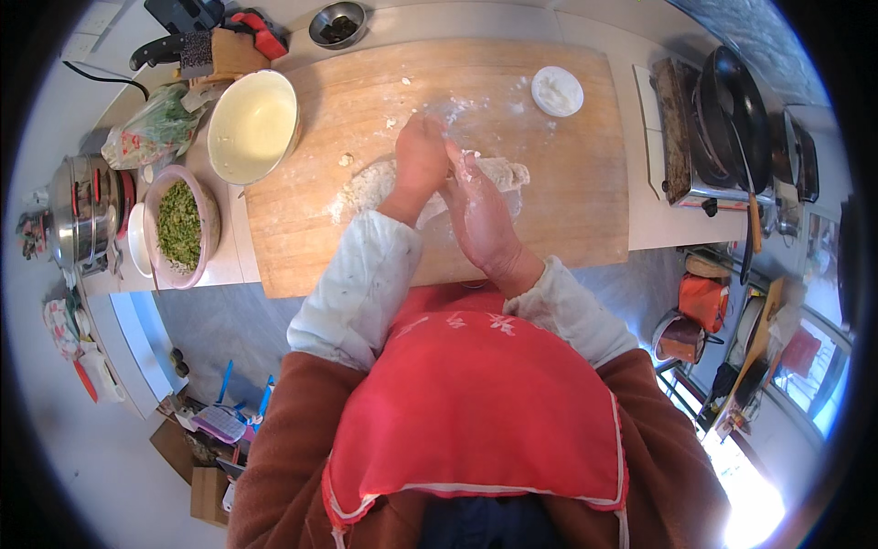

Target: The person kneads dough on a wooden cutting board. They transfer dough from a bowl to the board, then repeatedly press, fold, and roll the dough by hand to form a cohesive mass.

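A rough, floury roll of dough lies across the wooden board, partly hidden beneath my hands. Just over its middle, my left hand and my right hand meet, the left curled against the right's fingers. Flour and bits of dough cling to my right hand. Whether anything is between the palms is hidden. Loose flour and small dough crumbs are scattered on the board. A small white bowl of flour stands at its back right.
Left of the board are a cream enamel basin, a pink basin of chopped greens, a bagged vegetable and a steel pot. Behind stand a knife block and a metal bowl. A wok sits on the stove at right.
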A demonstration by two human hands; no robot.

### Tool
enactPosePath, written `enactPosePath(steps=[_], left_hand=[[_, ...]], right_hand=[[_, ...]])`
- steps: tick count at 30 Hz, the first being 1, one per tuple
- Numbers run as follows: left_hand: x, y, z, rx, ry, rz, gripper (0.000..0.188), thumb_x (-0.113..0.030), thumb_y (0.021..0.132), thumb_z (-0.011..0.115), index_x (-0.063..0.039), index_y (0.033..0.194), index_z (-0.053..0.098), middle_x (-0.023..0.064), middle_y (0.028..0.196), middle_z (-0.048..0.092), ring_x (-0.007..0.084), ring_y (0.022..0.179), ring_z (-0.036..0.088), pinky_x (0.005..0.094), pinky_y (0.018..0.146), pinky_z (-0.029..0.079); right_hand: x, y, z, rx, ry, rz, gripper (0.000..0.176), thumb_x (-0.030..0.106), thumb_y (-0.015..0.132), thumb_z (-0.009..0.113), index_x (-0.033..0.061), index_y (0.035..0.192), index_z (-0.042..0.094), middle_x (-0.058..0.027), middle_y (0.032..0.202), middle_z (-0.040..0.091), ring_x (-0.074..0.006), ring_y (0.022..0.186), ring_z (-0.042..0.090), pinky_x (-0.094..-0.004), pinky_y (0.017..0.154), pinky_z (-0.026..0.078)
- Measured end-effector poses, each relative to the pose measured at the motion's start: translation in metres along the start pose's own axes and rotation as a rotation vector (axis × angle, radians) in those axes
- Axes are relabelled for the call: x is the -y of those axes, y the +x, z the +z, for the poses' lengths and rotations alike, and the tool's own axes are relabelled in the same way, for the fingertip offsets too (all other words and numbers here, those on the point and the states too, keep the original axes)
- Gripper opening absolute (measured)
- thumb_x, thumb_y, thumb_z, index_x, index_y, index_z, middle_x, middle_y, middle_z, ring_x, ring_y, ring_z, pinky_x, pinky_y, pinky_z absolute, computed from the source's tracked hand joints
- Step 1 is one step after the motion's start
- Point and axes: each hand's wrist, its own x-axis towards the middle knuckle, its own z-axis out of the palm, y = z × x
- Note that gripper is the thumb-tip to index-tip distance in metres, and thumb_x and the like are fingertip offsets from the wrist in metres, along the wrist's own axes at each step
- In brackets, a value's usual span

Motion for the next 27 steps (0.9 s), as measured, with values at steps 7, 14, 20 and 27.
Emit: enactPosePath(steps=[7, 14, 20, 27], left_hand=[[-0.017, -0.013, 0.000, 0.018, -0.793, -0.361, 0.035, -0.035, 0.103, 0.050, -0.005, 0.119, 0.060, 0.0089, 0.109, 0.065, 0.0174, 0.096, 0.059, 0.0352, 0.088, 0.048], [-0.042, -0.056, -0.008, 0.139, -1.025, -0.387, 0.056, -0.040, 0.108, 0.044, -0.004, 0.150, 0.042, 0.0089, 0.150, 0.047, 0.0187, 0.135, 0.045, 0.0356, 0.114, 0.035], [-0.031, -0.067, -0.022, 0.302, -0.820, -0.128, 0.046, -0.031, 0.107, 0.051, 0.000, 0.141, 0.050, 0.0069, 0.130, 0.059, 0.0155, 0.115, 0.056, 0.0312, 0.100, 0.045], [-0.014, -0.051, -0.041, 0.288, -0.739, -0.148, 0.021, -0.018, 0.100, 0.062, 0.000, 0.103, 0.073, 0.0039, 0.086, 0.072, 0.0110, 0.077, 0.066, 0.0249, 0.070, 0.053]], right_hand=[[-0.017, 0.004, -0.009, 0.002, -0.534, 0.049, 0.062, 0.036, 0.111, 0.030, -0.0072, 0.156, 0.023, -0.0191, 0.164, 0.025, -0.0258, 0.152, 0.023, -0.0367, 0.124, 0.018], [-0.048, 0.052, -0.037, -0.065, -0.639, -0.266, 0.056, 0.024, 0.109, 0.041, -0.0035, 0.156, 0.028, -0.0171, 0.139, 0.052, -0.0268, 0.128, 0.050, -0.0372, 0.110, 0.037], [-0.002, 0.046, -0.016, -0.181, -0.377, 0.065, 0.057, 0.023, 0.105, 0.054, 0.0029, 0.155, 0.034, -0.0071, 0.130, 0.056, -0.0196, 0.119, 0.054, -0.0325, 0.103, 0.043], [-0.003, 0.039, -0.019, -0.070, -0.082, 0.230, 0.053, 0.028, 0.101, 0.062, 0.0055, 0.145, 0.044, 0.0007, 0.106, 0.058, -0.0106, 0.093, 0.054, -0.0282, 0.084, 0.046]])
